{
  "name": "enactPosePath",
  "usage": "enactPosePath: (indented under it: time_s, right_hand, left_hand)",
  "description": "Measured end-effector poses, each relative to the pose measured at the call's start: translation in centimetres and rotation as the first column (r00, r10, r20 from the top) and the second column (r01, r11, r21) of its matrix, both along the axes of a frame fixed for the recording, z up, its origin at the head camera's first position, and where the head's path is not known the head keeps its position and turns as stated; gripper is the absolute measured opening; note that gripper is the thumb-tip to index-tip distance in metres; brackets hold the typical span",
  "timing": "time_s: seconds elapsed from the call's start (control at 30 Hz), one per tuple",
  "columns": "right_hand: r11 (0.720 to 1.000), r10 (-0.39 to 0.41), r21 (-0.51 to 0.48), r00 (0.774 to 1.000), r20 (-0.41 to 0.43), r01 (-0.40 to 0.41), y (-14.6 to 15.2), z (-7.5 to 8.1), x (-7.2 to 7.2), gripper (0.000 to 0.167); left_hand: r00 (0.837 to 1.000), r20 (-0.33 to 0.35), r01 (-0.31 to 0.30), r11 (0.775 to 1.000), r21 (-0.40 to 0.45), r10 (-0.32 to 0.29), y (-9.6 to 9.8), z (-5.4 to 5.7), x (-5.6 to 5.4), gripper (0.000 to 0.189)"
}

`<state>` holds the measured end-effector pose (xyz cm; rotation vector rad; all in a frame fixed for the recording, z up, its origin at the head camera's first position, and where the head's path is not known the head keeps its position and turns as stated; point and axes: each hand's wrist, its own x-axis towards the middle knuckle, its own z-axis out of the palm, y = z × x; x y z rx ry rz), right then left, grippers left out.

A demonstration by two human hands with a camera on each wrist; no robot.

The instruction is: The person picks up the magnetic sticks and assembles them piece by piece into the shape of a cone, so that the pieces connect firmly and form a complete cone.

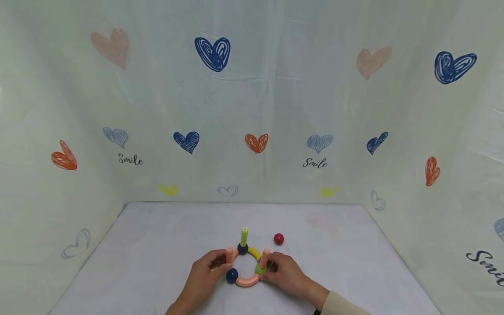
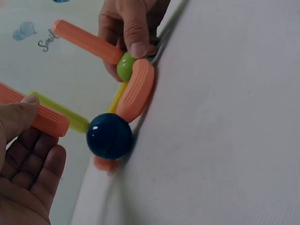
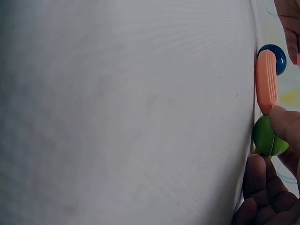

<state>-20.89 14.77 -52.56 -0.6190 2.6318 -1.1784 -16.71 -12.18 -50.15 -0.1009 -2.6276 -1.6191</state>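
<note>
A ring of balls and curved sticks lies on the table, with a curved salmon-orange stick at the near side and a yellow one at the far right. My left hand pinches a straight orange stick, its lower end just off the near dark blue ball. My right hand pinches the green ball with thumb and fingers. Another straight orange stick stands up from that ball. From the far dark blue ball rises a yellow-green stick.
A loose red ball lies on the white table, beyond my right hand. Behind and at both sides hang pale curtains printed with hearts and the word Smile.
</note>
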Motion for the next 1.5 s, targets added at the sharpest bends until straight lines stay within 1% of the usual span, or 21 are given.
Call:
enactPosePath:
  time_s: [0.07, 0.2, 0.27, 0.33, 0.4, 0.47, 0.5, 0.57, 0.63, 0.73, 0.9, 1.0, 1.17, 1.3, 1.5]
  right_hand:
    - [1.000, 0.001, 0.000, 1.000, -0.007, -0.001, -0.1, 0.2, -0.1, 0.019]
    - [1.000, 0.008, 0.000, 1.000, -0.012, -0.008, -0.3, 0.2, -0.2, 0.019]
    - [1.000, 0.011, 0.002, 1.000, -0.019, -0.011, -0.3, 0.3, -0.2, 0.019]
    - [1.000, 0.010, 0.004, 1.000, -0.027, -0.010, -0.3, 0.3, -0.1, 0.019]
    - [1.000, 0.008, 0.006, 0.999, -0.034, -0.008, -0.2, 0.2, -0.1, 0.019]
    - [1.000, 0.007, 0.001, 0.999, -0.033, -0.007, -0.1, 0.1, 0.0, 0.019]
    - [1.000, 0.008, 0.001, 0.999, -0.032, -0.008, -0.1, 0.0, 0.1, 0.019]
    - [1.000, 0.016, -0.004, 1.000, -0.022, -0.016, 0.0, -0.2, 0.3, 0.019]
    - [1.000, 0.028, -0.010, 1.000, -0.014, -0.028, 0.1, -0.3, 0.5, 0.019]
    - [0.999, 0.046, -0.017, 0.999, -0.024, -0.046, 0.3, -0.3, 0.6, 0.020]
    - [0.999, 0.045, -0.026, 0.998, -0.041, -0.046, 0.3, 0.0, 0.6, 0.020]
    - [0.998, 0.048, -0.036, 0.998, -0.046, -0.049, 0.3, 0.0, 0.5, 0.020]
    - [0.998, 0.051, -0.033, 0.997, -0.065, -0.053, 0.4, 0.1, 0.4, 0.019]
    - [0.998, 0.043, -0.032, 0.998, -0.055, -0.045, 0.4, 0.1, 0.4, 0.018]
    - [0.999, 0.028, -0.028, 0.999, -0.038, -0.029, 0.4, -0.1, 0.4, 0.019]
  left_hand:
    - [1.000, -0.010, 0.022, 1.000, 0.004, -0.022, 0.2, -0.4, 0.0, 0.035]
    - [0.999, -0.017, 0.045, 0.998, 0.033, -0.044, 0.3, -1.2, 0.1, 0.036]
    - [0.999, -0.015, 0.052, 0.998, 0.025, -0.051, 0.2, -1.6, 0.1, 0.036]
    - [0.997, -0.027, 0.065, 0.998, -0.014, -0.065, 0.2, -1.9, 0.1, 0.038]
    - [0.996, -0.033, 0.079, 0.994, -0.072, -0.081, 0.1, -2.3, 0.2, 0.039]
    - [0.996, -0.018, 0.081, 0.989, -0.121, -0.084, 0.1, -2.6, 0.2, 0.039]
    - [0.996, -0.007, 0.082, 0.989, -0.125, -0.084, 0.0, -2.8, 0.3, 0.039]
    - [0.997, 0.022, 0.080, 0.992, -0.097, -0.078, 0.0, -3.1, 0.4, 0.039]
    - [0.996, 0.044, 0.081, 0.995, -0.050, -0.079, 0.0, -3.4, 0.5, 0.039]
    - [0.995, 0.067, 0.082, 0.996, -0.022, -0.080, 0.0, -3.4, 0.3, 0.038]
    - [0.992, 0.099, 0.079, 0.996, -0.039, -0.074, 0.0, -3.2, -0.3, 0.037]
    - [0.991, 0.113, 0.071, 0.996, -0.046, -0.065, 0.1, -3.2, -0.5, 0.037]
    - [0.994, 0.108, 0.041, 0.996, -0.080, -0.032, 0.3, -3.2, -0.6, 0.034]
    - [0.995, 0.102, 0.014, 0.996, -0.089, -0.005, 0.5, -3.1, -0.6, 0.031]
    - [0.995, 0.103, 0.003, 0.995, -0.096, 0.007, 0.7, -3.0, -0.5, 0.030]
